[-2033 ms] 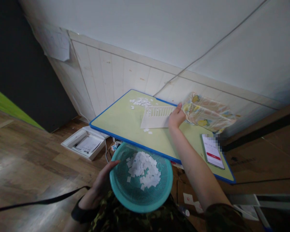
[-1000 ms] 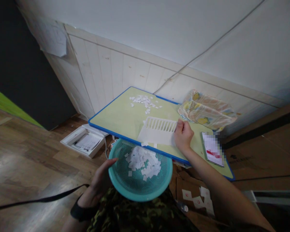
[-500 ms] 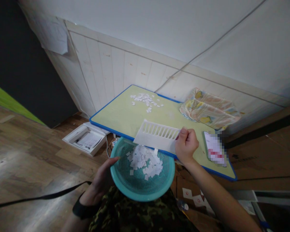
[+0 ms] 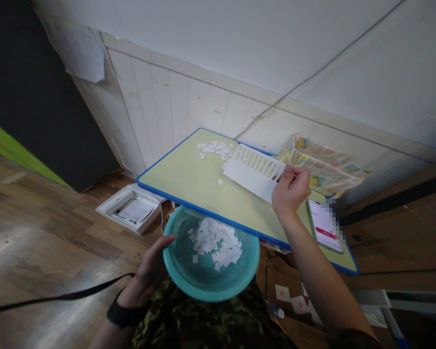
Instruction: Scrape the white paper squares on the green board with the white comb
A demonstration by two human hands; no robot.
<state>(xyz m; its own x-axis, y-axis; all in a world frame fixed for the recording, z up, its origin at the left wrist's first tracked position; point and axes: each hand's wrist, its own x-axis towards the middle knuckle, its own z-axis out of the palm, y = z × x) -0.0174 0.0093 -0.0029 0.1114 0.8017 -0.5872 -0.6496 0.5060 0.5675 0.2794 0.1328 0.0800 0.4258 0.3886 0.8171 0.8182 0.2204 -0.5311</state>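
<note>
Pale panelling point(image 4: 167, 102) backs a green desk point(image 4: 181, 172) in the head view. White scraps point(image 4: 215, 149) lie at the desk's 11 o'clock. The right hand point(image 4: 290, 191) has its fingers clamped on the near end of a slotted board point(image 4: 252, 179), tilted; whether its lower edge touches is unclear. The left hand point(image 4: 156, 257) grips the basin point(image 4: 210, 294) at 9 o'clock, thumb over the rim, other fingers hidden. Best to sweep with that edge flat, slowly toward 7 o'clock, the basin tucked snugly under the desk's edge.
</note>
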